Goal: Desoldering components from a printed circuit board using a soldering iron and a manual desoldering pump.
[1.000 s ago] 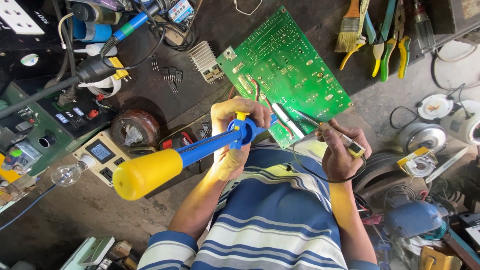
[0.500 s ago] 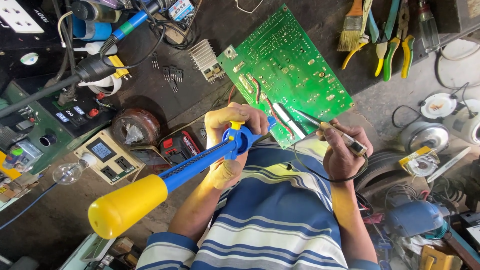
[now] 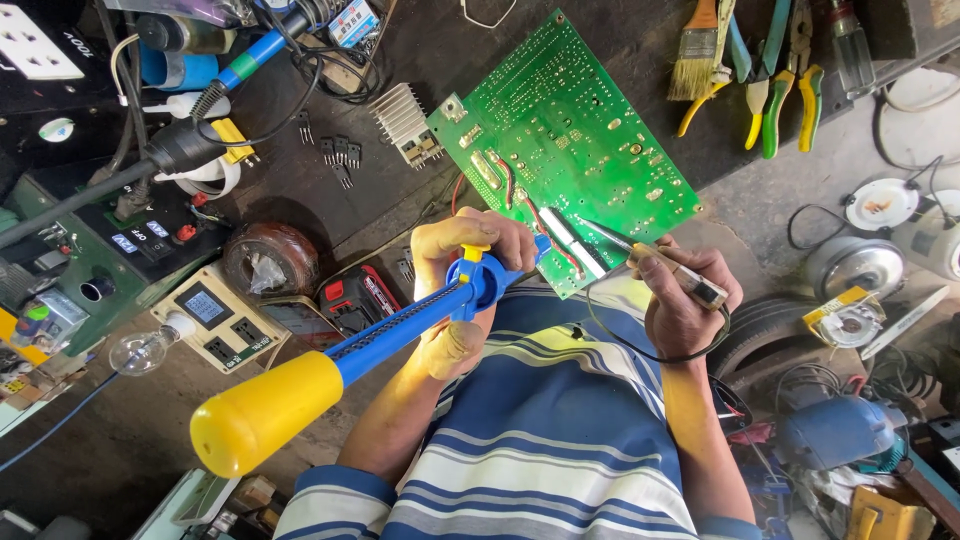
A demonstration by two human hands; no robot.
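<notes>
- The left hand (image 3: 465,290) is seen closed around a blue desoldering pump (image 3: 400,325), fingers wrapped on the barrel near its nozzle; the yellow plunger knob (image 3: 265,412) is extended toward the camera.
- The right hand (image 3: 685,300) is seen closed on a soldering iron (image 3: 660,265), held pen-fashion, its tip laid on the lower edge of the green circuit board (image 3: 565,150).
- The circuit board is found lying solder-side up on the dark surface (image 3: 300,190), its near edge just at the person's striped shirt (image 3: 560,440).
- Pump nozzle and iron tip are placed close together at the board's edge; exact contact cannot be told.
- Risk judged: the thin traces could be lifted if heat is dwelt too long.
- Risk judged: the iron's cord (image 3: 625,345), looped across the shirt, could be snagged and the tip dragged.
- Risk judged: the unclamped board could be shifted by pump recoil.
</notes>
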